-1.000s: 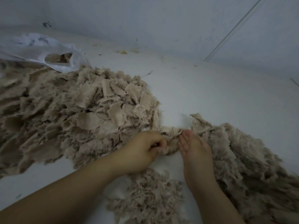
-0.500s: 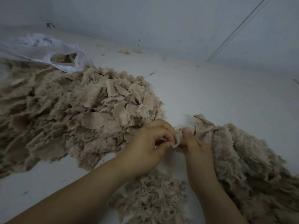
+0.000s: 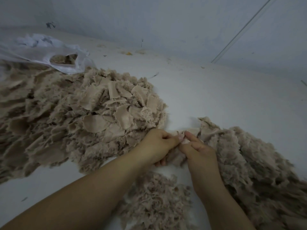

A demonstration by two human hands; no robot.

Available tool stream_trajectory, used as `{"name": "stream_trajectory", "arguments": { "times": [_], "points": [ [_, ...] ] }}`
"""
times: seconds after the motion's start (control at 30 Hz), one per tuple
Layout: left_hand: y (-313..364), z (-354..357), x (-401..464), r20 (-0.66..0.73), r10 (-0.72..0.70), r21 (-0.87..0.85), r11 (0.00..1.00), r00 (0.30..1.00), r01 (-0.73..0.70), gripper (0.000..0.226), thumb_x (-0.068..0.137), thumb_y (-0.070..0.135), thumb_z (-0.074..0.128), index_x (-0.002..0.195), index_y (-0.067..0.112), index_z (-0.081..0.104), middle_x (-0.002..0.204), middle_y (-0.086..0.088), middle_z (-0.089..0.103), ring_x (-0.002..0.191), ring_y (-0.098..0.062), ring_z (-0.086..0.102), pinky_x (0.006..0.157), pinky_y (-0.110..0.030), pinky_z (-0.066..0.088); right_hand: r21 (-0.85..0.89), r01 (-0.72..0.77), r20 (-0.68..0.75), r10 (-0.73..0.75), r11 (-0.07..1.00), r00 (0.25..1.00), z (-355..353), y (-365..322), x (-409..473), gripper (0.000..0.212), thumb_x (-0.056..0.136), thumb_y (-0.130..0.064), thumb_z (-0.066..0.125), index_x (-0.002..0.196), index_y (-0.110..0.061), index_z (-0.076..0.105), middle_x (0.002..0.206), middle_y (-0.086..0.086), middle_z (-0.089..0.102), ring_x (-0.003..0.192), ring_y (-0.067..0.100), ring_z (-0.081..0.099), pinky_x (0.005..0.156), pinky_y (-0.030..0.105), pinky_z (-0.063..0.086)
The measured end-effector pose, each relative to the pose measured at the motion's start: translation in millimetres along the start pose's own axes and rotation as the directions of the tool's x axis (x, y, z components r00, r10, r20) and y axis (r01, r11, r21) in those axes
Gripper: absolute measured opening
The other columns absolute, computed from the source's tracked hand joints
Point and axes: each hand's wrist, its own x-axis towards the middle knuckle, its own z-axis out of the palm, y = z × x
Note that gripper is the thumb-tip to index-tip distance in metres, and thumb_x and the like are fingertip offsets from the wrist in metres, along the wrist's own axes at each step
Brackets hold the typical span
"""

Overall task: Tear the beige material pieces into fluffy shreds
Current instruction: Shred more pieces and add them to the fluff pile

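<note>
Both hands meet at frame centre, pinching one small beige piece (image 3: 184,137) between them. Left hand (image 3: 158,146) is curled, thumb and forefinger closed on the piece's left edge; right hand (image 3: 198,151) has forefinger extended and pressed w/ thumb on the piece's right edge, other fingers folded under. Fingertips of the 2 hands nearly touch, piece bunched up in the gap. Both forearms bare, coming in from bottom of frame. The piece sits just above the white bench (image 3: 224,100), at the near tip of the right-hand pile. Big pile of beige material pieces (image 3: 79,117) fills the left side, mostly flat ragged scraps w/ frayed edges, touching the left hand's knuckles. A fluffier pile of shreds (image 3: 259,163) runs along the right side to the bottom right corner, right behind the right hand. A smaller heap of fine shreds (image 3: 156,201) lies on the bench between the forearms, below the hands. Upper left: crumpled white plastic bag (image 3: 41,52), mouth open, some beige material visible inside, its edge resting on the big left pile. Small bits of debris scattered along the far edge of the bench where it meets the pale wall (image 3: 166,22). A thin diagonal line runs down the wall upper right. Lighting dim, bluish.
</note>
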Motion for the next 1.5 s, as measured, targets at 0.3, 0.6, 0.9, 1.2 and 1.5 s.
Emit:
{"name": "stream_trajectory", "arguments": {
  "times": [0.3,0.6,0.9,1.2,1.5],
  "points": [
    [10.0,13.0,20.2,-0.109,-0.184,-0.173,0.971,0.977,0.164,0.031,0.091,0.015,0.069,0.062,0.008,0.058,0.040,-0.004,0.049,0.029,-0.014,0.037,0.033,-0.013,0.026,0.185,-0.014,-0.026,0.019,0.983,0.999,1.5,-0.9,-2.6,0.027,0.089,-0.004,0.062,0.071,-0.015,0.079,0.133,-0.020,0.060,0.117,0.004,0.060,0.081,0.020,0.051],
    [1.3,-14.2,-10.4,0.307,-0.005,-0.050,0.999,0.952,0.022,0.036,0.091,0.040,0.064,0.073,0.008,0.064,0.060,-0.008,0.066,0.033,-0.013,0.049,0.033,-0.017,0.030,0.276,-0.086,-0.058,0.105,0.957,0.993,0.0,-4.1,-0.8,0.036,0.094,-0.011,0.061,0.075,-0.035,0.080,0.122,-0.009,0.069,0.097,0.006,0.070,0.077,0.032,0.057],
    [-9.2,-10.0,-18.1,0.116,0.117,-0.130,0.986,0.986,-0.102,0.037,0.099,0.017,0.056,0.063,0.006,0.057,0.049,-0.010,0.056,0.032,-0.015,0.042,0.036,-0.019,0.028,-0.011,0.068,0.012,-0.067,0.998,0.998,1.5,-0.1,0.0,0.042,0.094,-0.027,0.067,0.080,0.013,0.069,0.129,-0.019,0.057,0.098,-0.028,0.051,0.077,0.004,0.044],
    [20.7,-30.8,-0.5,-0.342,0.315,-0.606,0.646,0.886,-0.464,0.017,0.096,0.001,0.053,0.110,0.010,0.050,0.107,-0.013,0.067,0.069,-0.021,0.065,0.054,-0.029,0.052,0.067,0.006,-0.144,0.004,0.998,0.990,2.7,5.9,1.5,0.037,0.105,-0.027,0.050,0.081,-0.012,0.074,0.107,-0.025,0.072,0.091,0.015,0.067,0.079,0.033,0.058],
    [-11.7,-2.8,14.1,0.052,0.435,0.729,0.599,0.899,-0.332,0.019,0.089,0.019,0.060,0.105,0.009,0.065,0.103,-0.007,0.058,0.095,-0.024,0.058,0.082,-0.041,0.050,0.338,0.023,-0.150,0.029,0.941,0.988,5.4,1.4,4.7,0.028,0.103,-0.014,0.052,0.087,-0.014,0.074,0.097,-0.001,0.078,0.100,0.013,0.072,0.078,0.020,0.054]
  ]
}}
